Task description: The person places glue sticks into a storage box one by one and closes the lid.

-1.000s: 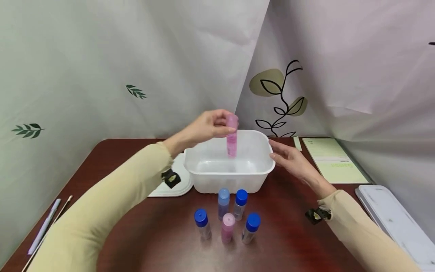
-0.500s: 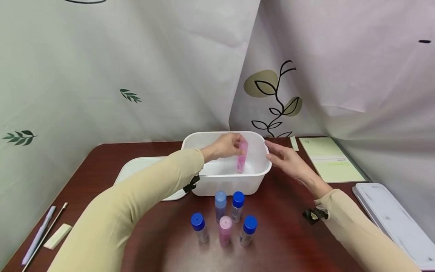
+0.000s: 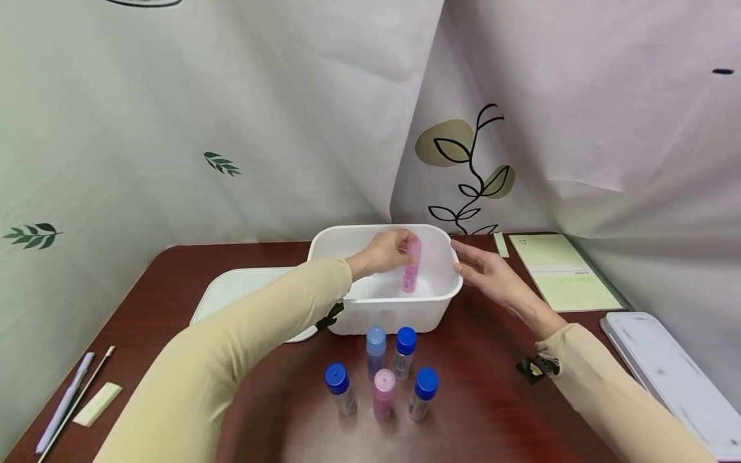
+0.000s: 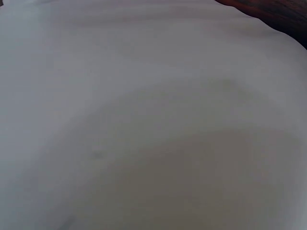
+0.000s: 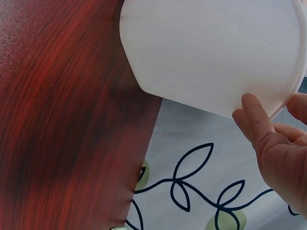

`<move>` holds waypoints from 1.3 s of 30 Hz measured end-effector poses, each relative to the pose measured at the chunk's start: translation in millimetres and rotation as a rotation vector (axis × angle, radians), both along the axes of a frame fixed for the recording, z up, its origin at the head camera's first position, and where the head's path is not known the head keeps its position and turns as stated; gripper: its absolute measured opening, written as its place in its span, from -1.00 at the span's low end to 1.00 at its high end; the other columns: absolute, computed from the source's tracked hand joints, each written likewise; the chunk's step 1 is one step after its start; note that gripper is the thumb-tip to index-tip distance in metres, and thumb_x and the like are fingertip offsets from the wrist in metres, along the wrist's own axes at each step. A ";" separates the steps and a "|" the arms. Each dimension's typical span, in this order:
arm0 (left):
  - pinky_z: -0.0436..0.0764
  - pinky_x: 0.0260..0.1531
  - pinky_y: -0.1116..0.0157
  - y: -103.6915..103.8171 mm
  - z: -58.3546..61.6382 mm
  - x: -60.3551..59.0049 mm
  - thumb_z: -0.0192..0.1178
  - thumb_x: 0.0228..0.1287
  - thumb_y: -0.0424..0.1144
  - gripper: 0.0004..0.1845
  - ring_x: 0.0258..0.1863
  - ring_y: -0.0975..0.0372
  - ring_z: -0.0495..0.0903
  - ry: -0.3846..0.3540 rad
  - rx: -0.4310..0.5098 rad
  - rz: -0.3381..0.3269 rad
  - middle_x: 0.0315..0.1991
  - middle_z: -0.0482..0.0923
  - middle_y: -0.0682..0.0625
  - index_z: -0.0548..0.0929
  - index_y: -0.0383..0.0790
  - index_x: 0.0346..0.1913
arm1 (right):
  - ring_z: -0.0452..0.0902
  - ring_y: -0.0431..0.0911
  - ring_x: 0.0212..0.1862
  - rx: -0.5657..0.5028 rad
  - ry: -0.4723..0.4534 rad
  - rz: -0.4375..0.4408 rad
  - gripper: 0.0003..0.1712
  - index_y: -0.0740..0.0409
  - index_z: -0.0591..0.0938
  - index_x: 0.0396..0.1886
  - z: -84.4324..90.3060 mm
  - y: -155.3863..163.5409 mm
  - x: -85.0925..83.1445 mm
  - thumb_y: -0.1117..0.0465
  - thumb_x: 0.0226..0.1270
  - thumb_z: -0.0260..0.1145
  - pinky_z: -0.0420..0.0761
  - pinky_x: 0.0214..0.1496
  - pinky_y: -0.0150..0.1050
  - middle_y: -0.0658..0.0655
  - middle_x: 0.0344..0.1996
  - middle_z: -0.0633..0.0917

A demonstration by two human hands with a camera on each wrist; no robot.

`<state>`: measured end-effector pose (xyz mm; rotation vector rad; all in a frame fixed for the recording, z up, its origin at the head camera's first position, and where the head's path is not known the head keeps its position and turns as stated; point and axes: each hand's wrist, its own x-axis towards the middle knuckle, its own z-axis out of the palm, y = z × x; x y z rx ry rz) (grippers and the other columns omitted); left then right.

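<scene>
Over by the far edge of the table (image 3: 498, 399), the left hand (image 3: 384, 249) is reaching down into the white tub (image 3: 382, 312) with its fingers pinched around a pink bottle (image 3: 410, 267). That bottle is upright, maybe a touch tilted, low inside the tub, but it's hard to say if the bottom is actually resting on the floor of it yet. The right hand (image 3: 489, 273) is relaxed with fingers fairly straight, thumb touching the tub's right rim (image 5: 283, 108), so it's steadying, not gripping anything. The left wrist view is just a white blur, so no help there.

As for progress, it looks like early days: one bottle is going in and nothing else shows inside the tub. Five more stand in a cluster on the table just in front of the tub: three with dark blue caps (image 3: 337, 377), one with a light blue cap (image 3: 375, 335) and another pink one (image 3: 384, 381). The tub's lid (image 3: 237, 289) lies flat on the table to the left of it, partly hidden by the sleeve. So most of the loading seems to be left.
</scene>
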<state>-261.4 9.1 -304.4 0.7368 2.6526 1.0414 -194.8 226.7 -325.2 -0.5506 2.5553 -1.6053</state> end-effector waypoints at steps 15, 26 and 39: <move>0.51 0.12 0.22 -101.3 40.5 86.3 0.30 0.18 -0.29 -0.44 0.20 0.04 0.46 0.070 0.311 -0.104 0.22 0.45 -0.14 0.43 -0.31 0.24 | 0.32 0.22 0.27 0.003 -0.012 -0.011 -0.37 0.38 0.14 0.41 5.8 2.5 2.8 0.30 0.43 0.09 0.54 0.04 -0.45 0.39 0.34 0.28; 0.54 0.08 0.30 -154.4 -37.0 143.2 0.37 0.06 -0.37 -0.56 0.04 0.14 0.57 -0.331 0.486 -0.366 -0.02 0.51 -0.20 0.48 -0.34 0.01 | 0.32 0.22 0.27 0.007 -0.016 -0.011 -0.37 0.35 0.14 0.41 4.6 5.4 2.4 0.27 0.44 0.09 0.52 0.03 -0.50 0.37 0.35 0.27; 0.66 -0.15 0.21 -152.8 -26.6 139.8 0.22 0.21 -0.43 -0.77 -0.18 0.26 0.62 -0.274 0.560 -0.411 -0.20 0.59 -0.02 0.50 -0.35 -0.08 | 0.30 0.24 0.28 -0.013 -0.028 0.008 -0.36 0.36 0.12 0.42 0.9 2.4 2.2 0.25 0.44 0.08 0.55 0.08 -0.32 0.38 0.35 0.26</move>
